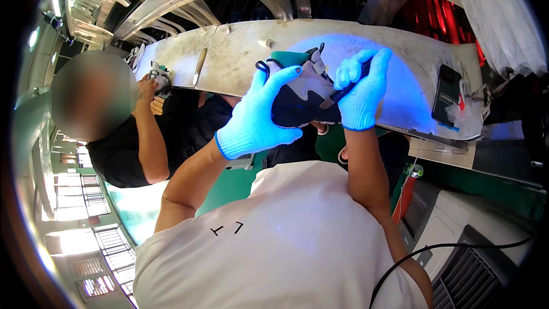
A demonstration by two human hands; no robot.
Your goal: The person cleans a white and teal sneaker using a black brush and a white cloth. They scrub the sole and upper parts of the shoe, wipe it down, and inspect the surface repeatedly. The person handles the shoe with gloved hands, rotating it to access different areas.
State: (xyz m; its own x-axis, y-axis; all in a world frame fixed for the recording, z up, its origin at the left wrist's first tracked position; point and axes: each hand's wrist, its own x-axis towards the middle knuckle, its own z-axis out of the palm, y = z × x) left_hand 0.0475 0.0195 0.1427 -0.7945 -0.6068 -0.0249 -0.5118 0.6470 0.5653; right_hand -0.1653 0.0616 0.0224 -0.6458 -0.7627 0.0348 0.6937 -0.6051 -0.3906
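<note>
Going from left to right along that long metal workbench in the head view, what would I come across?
A co-worker's hand on a small shoe → a thin metal tool → the gloved left hand → the dark sneaker → the gloved right hand gripping a thin dark tool → a black phone.

Two gloved hands are showing, the left hand (255, 115) and the right hand (360, 91), sharing one shoe (300, 94). One dark tool (343, 92) is sitting in the right hand. One phone (446, 94) and one slim metal tool (198, 66) are lying on the counter (240, 51). One co-worker (148, 137) is standing alongside.
</note>
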